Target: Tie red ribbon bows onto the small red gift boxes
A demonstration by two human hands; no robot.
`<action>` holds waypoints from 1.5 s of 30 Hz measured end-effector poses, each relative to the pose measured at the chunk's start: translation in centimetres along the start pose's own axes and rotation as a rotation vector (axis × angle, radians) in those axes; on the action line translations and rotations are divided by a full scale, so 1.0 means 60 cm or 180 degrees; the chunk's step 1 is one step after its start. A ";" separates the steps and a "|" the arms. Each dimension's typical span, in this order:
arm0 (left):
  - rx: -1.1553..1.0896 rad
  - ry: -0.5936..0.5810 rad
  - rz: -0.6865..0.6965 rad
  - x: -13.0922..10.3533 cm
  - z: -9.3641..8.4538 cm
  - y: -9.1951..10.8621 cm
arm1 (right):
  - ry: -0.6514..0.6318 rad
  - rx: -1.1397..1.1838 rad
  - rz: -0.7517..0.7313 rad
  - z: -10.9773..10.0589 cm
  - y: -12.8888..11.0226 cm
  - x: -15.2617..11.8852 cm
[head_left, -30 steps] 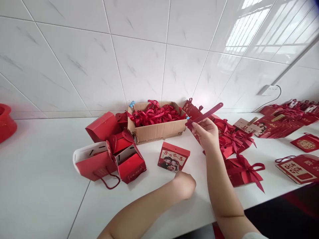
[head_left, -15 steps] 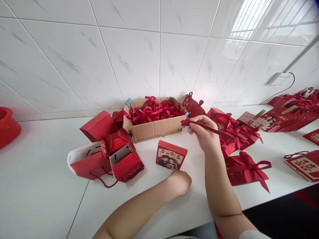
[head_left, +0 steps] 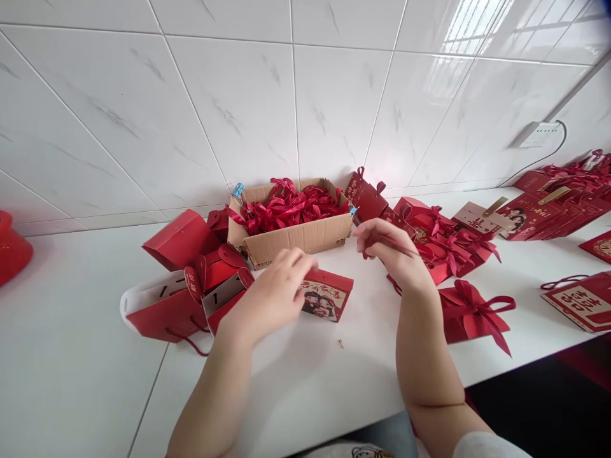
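My left hand (head_left: 274,296) is at the left end of a small red gift box (head_left: 329,298), its thumb in front and its fingers curled over the top corner. The box stands upright, with a cartoon couple on its cream front; my hand covers its left edge. To the right, my right hand (head_left: 389,251) is raised above the table, closed on a thin dark-red strap (head_left: 394,245) that lies across the palm. A tiny gold-coloured screw-like piece (head_left: 340,343) rests on the white table in front of the box.
Behind stands a cardboard carton (head_left: 300,242) heaped with red ribbons (head_left: 296,207). Open red boxes and a bag (head_left: 167,312) lie to the left. Ribbon-tied red boxes (head_left: 472,312) crowd the right, with more bags (head_left: 580,302) beyond. A tiled wall (head_left: 238,95) closes off the back.
My left hand has moved from in front of the gift box to its left end, and the small gold piece now shows. My right hand has turned inward with the strap. The view shifted slightly.
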State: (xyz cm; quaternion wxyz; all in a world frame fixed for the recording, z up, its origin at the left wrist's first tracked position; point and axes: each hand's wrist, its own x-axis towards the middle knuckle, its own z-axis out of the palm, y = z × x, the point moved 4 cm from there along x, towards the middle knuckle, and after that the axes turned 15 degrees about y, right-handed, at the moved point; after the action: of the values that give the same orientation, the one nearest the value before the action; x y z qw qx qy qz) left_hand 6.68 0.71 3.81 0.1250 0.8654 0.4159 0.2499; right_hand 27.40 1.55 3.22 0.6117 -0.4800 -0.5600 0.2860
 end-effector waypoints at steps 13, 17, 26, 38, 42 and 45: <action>-0.0097 -0.0039 -0.0334 0.043 0.058 -0.049 | -0.1693 -0.1828 -0.0125 0.050 0.031 -0.009; -0.0115 -0.0079 -0.0235 0.038 0.055 -0.050 | -0.1570 -0.1987 -0.0168 0.049 0.036 -0.006; -0.0454 -0.0027 -0.0341 0.048 0.065 -0.053 | -0.1537 -0.1889 -0.0323 0.051 0.053 0.000; -0.1395 0.0604 -0.1286 0.059 0.077 -0.078 | 0.0138 -0.0428 -0.0810 0.018 0.014 0.012; -0.2346 0.0943 -0.1736 0.052 0.057 -0.079 | 0.0264 -0.0146 -0.0937 0.016 0.004 0.008; -0.2981 0.1136 -0.1909 0.044 0.042 -0.073 | 0.0358 0.0146 -0.0837 0.017 -0.002 0.004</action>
State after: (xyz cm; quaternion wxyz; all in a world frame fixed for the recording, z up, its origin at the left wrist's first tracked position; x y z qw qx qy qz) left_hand 6.56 5.45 0.69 0.4875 0.5069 0.5025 0.5029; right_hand 26.47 1.96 3.35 0.6851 -0.4036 -0.5763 0.1888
